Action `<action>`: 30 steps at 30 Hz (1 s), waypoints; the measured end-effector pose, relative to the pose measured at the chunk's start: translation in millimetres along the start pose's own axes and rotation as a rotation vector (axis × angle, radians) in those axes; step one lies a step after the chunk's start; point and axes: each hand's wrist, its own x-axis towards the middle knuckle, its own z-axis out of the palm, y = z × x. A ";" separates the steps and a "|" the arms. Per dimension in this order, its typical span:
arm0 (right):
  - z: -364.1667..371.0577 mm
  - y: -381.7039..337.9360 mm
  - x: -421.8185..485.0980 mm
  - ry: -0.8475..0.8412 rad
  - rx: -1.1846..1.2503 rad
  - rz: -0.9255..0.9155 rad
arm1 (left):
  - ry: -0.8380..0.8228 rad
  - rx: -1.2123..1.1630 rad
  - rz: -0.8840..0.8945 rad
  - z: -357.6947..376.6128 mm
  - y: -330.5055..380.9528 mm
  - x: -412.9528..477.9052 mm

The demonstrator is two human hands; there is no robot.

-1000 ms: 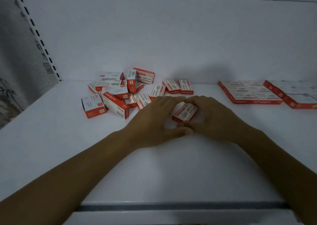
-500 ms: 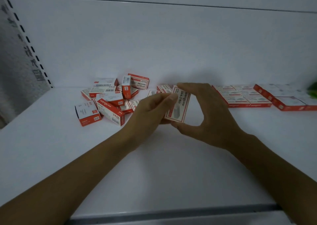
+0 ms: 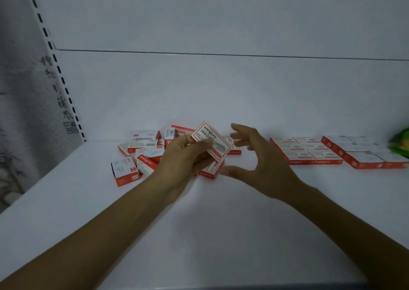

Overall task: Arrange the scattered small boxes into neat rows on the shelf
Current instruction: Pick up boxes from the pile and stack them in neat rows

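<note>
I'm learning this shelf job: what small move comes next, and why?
Probably pass the held box from the left hand to the open right hand, which is nearer the neat rows at right.

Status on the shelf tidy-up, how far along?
Done: neat block of flat boxes on the right. In hand: left hand grips one wenguxe staple box; right hand open beside it. Left to do: jumbled pile at back left, unsorted.
</note>
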 end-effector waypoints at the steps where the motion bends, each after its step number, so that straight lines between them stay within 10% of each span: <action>1: -2.5 -3.0 1.0 0.008 -0.002 -0.018 | 0.005 -0.017 0.001 3.2 2.1 -0.7; 17: -100.1 43.7 -7.4 0.302 -0.267 -0.229 | 0.030 -0.010 0.085 117.7 -24.6 22.4; 30: -197.4 146.2 -42.3 0.144 -0.272 -0.041 | 0.070 0.186 0.011 223.3 -87.6 60.0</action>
